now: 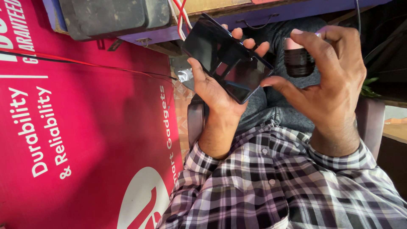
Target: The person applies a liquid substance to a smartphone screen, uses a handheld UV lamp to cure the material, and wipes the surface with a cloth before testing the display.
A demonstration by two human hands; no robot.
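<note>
While cradled low over the lap: black smartphone (227, 63), lying flat across the left palm, dark glass turned up toward the head camera, probably so the screen can be looked over.
Left hand (216, 80): under the phone, thumb hooked over its near long edge, four fingers (250, 43) curled up past the far edge, slightly spread; a clamp from both sides that keeps the slab from sliding.
Phone's tilt: one end raised toward the purple bench edge (271, 15), the other dipping toward the right hand, judged a comfortable viewing angle.
Right hand (330, 80): raised just beside the phone's lower end, wrapped round a small dark ribbed cylinder (299, 62) with a pale pink end.
Right fingers: index laid over the top of the cylinder, the others bent behind it, thumb stretched out with its tip at or very near the phone's corner; actual contact cannot be told.
Cylinder's pose: upright, pink end up, held clear of the glass; kind of tool or cap not clear.
Lap: grey trousers (271, 106) below both hands, plaid shirt sleeves (254, 186) nearer the camera.
Left of the lap: large red printed board (85, 140), thin red and black wires (106, 68) lying across it.
Top edge: grey dusty block (110, 17) on the bench, red-and-white cable (181, 12) hanging beside it.
</note>
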